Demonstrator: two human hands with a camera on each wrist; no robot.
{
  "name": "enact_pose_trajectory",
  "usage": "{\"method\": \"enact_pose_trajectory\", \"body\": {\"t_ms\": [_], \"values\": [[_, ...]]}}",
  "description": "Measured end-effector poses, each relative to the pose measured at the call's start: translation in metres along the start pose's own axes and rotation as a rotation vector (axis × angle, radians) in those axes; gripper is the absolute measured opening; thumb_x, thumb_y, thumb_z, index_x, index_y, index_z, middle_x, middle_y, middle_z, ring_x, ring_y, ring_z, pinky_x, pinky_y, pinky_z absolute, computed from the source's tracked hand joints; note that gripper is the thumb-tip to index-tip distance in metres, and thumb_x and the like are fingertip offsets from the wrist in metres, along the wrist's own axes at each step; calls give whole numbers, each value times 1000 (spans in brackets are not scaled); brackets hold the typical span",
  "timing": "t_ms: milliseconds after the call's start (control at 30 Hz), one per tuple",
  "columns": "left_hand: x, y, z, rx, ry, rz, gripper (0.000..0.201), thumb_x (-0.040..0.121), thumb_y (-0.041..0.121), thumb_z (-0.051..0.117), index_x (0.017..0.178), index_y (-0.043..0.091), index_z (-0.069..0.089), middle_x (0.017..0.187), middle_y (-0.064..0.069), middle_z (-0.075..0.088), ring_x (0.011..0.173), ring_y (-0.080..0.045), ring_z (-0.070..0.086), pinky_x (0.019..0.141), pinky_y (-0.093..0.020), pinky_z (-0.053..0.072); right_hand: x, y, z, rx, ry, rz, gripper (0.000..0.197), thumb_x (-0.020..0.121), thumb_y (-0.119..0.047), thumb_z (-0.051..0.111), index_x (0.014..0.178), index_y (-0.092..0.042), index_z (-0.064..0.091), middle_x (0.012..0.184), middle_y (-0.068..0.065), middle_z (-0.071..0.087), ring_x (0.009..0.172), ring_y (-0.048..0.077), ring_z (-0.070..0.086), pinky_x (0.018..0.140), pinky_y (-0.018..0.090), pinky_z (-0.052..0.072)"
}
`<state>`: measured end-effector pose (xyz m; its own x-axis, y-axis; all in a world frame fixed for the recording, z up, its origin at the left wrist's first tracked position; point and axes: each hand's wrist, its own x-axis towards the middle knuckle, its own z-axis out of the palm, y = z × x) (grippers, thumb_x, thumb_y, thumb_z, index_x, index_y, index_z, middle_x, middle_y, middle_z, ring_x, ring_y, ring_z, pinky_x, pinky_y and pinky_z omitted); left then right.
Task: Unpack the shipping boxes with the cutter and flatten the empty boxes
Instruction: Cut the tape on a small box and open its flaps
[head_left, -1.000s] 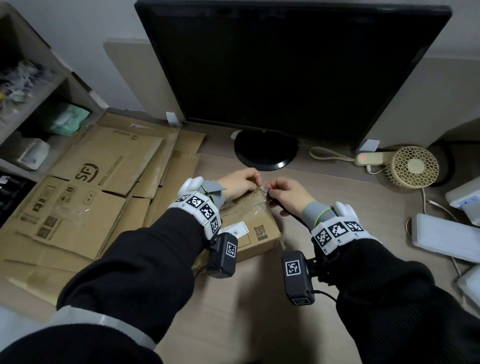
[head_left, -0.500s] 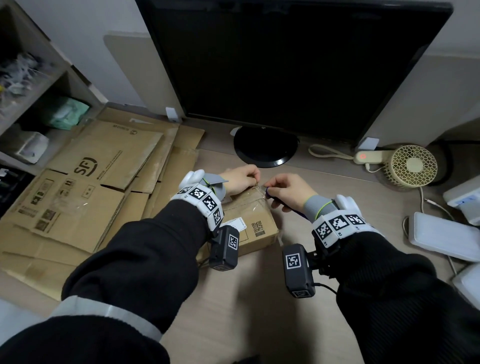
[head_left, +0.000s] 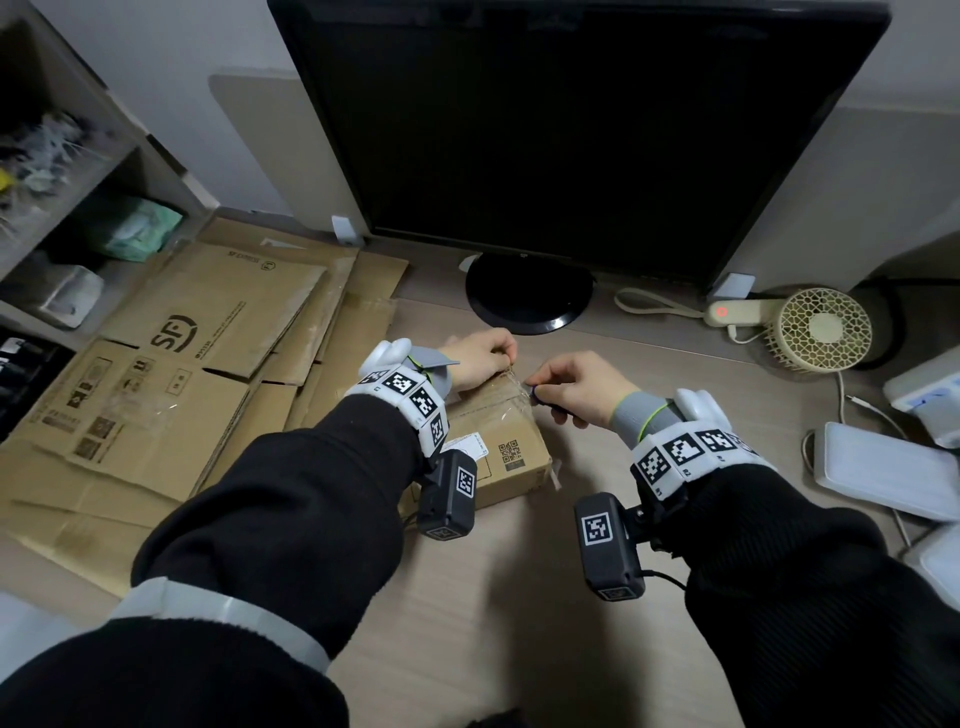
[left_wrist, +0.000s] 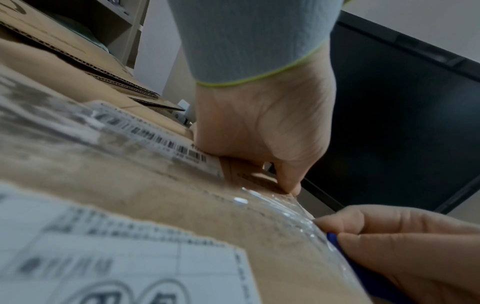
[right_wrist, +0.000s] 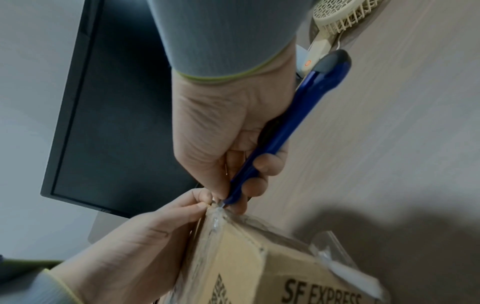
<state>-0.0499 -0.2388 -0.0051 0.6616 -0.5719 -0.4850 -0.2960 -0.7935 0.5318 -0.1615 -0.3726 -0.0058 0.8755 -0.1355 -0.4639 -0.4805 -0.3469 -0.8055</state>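
A small taped cardboard shipping box (head_left: 506, 449) with a label and QR code lies on the desk in front of me. My left hand (head_left: 488, 358) curls over the box's far top corner and pinches the edge there; the right wrist view shows this left hand (right_wrist: 166, 222) at the tape. My right hand (head_left: 566, 387) grips a blue cutter (right_wrist: 283, 127), whose blade tip touches the clear tape (left_wrist: 280, 207) at that same corner. The left wrist view shows the box top (left_wrist: 145, 191) and the cutter's blue body (left_wrist: 363, 273).
Several flattened cardboard boxes (head_left: 171, 364) are stacked on the left of the desk. A black monitor (head_left: 571, 130) on its stand (head_left: 530, 296) is right behind the box. A small fan (head_left: 815, 327) and white devices (head_left: 883, 467) lie to the right. Shelves (head_left: 62, 218) stand at far left.
Both hands stay at the box's far corner. Only slight shifts of the right hand with the cutter and of the camera show.
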Motion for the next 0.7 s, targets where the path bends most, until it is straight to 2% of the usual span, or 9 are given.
{"method": "enact_pose_trajectory", "body": {"t_ms": [67,167,300,400,467,600,633,700], "values": [[-1,1,0,12,10,6,16,95,18,43,87,30,51,96,2,57,99,-19,44,77,-25,37,-2,0,-1,-37,-9,0,15,91,-7,55,90,-17,65,75,0,66,49,12,50,39,21,33],[-3,2,0,6,9,0,19,95,18,43,82,30,51,99,0,59,101,-20,45,76,-26,40,-6,4,0,-44,-6,-5,15,91,-8,55,93,-18,67,71,2,64,49,12,50,41,21,34],[-4,3,0,5,11,-10,20,95,19,44,79,31,50,97,2,58,101,-20,46,72,-26,40,-12,7,-1,-42,12,-13,17,91,-10,56,100,-15,70,54,2,56,35,2,44,40,19,35],[-4,4,1,12,14,-10,23,95,18,44,76,31,49,95,3,58,103,-22,46,78,-26,36,-15,7,-2,-55,21,-29,16,92,-10,57,99,-15,70,53,-1,56,29,-1,42,35,14,32],[-5,4,1,14,15,-14,23,95,18,44,76,31,48,94,3,57,101,-20,46,77,-26,36,-16,8,-2,-40,15,-33,15,91,-10,57,96,-18,69,54,0,58,32,0,43,37,16,34],[-6,5,2,31,28,-6,19,94,18,44,80,29,50,86,9,53,100,-21,46,80,-27,35,-17,12,-1,10,10,-33,17,90,-9,58,90,-22,69,68,13,68,47,12,51,39,22,37],[-6,5,3,39,29,-1,19,94,18,44,80,29,49,88,9,53,101,-22,46,83,-28,35,-19,12,-2,9,9,-28,17,90,-9,58,89,-22,69,67,11,68,47,13,51,39,21,37],[-5,4,3,54,32,1,21,94,18,45,78,30,48,94,7,54,106,-25,47,87,-31,34,-23,14,-2,0,-3,-17,16,90,-8,58,93,-18,71,54,0,62,38,6,47,37,18,35]]}}
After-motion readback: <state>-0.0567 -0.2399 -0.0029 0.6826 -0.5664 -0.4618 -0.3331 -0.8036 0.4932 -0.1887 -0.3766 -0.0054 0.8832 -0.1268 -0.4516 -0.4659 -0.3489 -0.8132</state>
